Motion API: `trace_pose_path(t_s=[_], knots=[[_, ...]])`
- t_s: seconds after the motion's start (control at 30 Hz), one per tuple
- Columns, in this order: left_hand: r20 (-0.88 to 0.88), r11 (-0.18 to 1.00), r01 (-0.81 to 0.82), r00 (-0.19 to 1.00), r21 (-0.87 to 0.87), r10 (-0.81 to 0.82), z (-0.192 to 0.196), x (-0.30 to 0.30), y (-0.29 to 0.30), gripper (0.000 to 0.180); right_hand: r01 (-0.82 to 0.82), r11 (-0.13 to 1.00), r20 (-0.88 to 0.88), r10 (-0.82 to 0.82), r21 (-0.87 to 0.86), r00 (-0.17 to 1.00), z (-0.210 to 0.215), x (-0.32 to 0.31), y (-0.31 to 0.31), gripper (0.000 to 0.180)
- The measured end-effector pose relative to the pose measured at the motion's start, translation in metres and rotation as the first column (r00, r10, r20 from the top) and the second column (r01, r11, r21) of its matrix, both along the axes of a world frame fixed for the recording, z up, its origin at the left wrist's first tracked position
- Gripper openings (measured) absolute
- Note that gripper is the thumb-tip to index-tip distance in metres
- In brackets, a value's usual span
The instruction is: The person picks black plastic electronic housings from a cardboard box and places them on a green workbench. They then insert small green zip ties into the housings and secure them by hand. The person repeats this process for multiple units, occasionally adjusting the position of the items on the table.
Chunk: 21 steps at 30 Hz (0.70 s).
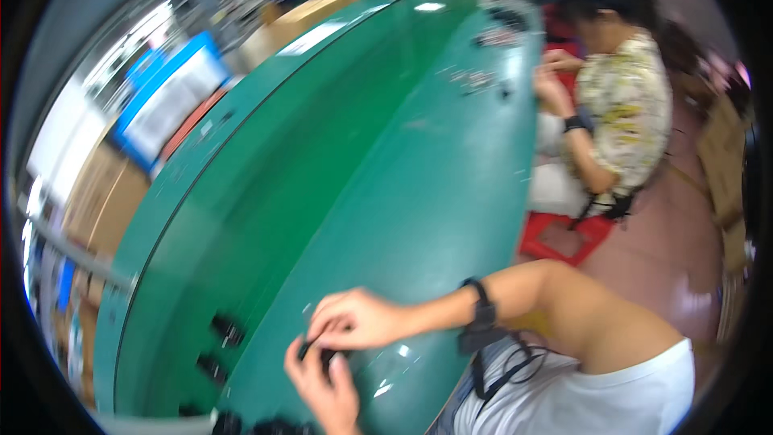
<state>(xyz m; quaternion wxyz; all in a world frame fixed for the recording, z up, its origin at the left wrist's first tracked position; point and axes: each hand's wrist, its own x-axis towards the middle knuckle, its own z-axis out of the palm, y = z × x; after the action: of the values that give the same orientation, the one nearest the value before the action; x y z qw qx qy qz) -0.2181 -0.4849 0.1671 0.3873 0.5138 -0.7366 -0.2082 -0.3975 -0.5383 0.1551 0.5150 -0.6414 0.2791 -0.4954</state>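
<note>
My left hand (pixel 322 387) and my right hand (pixel 354 321) meet over the near end of a long green table (pixel 386 161). Together they pinch a small black part (pixel 316 350) just above the surface; blur hides its exact shape. My right wrist wears a black band (pixel 481 306) with a cable hanging from it. Several more small black parts (pixel 225 329) lie on the darker green strip to the left of my hands.
A co-worker in a patterned shirt (pixel 624 105) sits on a red stool (pixel 564 238) at the right, hands at the table edge among small parts (pixel 475 79). Cardboard boxes (pixel 302 20) and a blue-framed board (pixel 173 97) stand along the far left side.
</note>
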Motion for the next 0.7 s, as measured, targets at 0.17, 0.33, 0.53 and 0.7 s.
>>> trace_pose_path(t_s=[0.17,0.33,0.53,0.7], knots=[[0.113,1.0,0.006,0.994,-0.016,-0.005,0.018,-0.005,0.01,0.038,-0.094,0.995,0.037,0.095,-0.014,0.995,0.0,-0.003,0.004,0.016],[0.123,0.998,0.049,0.991,-0.037,-0.044,0.018,-0.001,0.01,0.04,0.027,0.973,-0.045,-0.038,-0.231,0.998,0.007,-0.005,0.011,0.009],[0.06,0.995,0.102,0.993,0.004,-0.102,0.016,0.002,0.009,0.039,0.15,0.901,0.0,-0.164,-0.407,0.987,0.003,0.001,0.009,0.008],[0.151,0.981,0.146,0.981,-0.125,-0.126,0.023,-0.002,0.008,0.036,0.154,0.898,0.016,-0.162,-0.412,0.987,0.003,0.002,0.007,0.01]])
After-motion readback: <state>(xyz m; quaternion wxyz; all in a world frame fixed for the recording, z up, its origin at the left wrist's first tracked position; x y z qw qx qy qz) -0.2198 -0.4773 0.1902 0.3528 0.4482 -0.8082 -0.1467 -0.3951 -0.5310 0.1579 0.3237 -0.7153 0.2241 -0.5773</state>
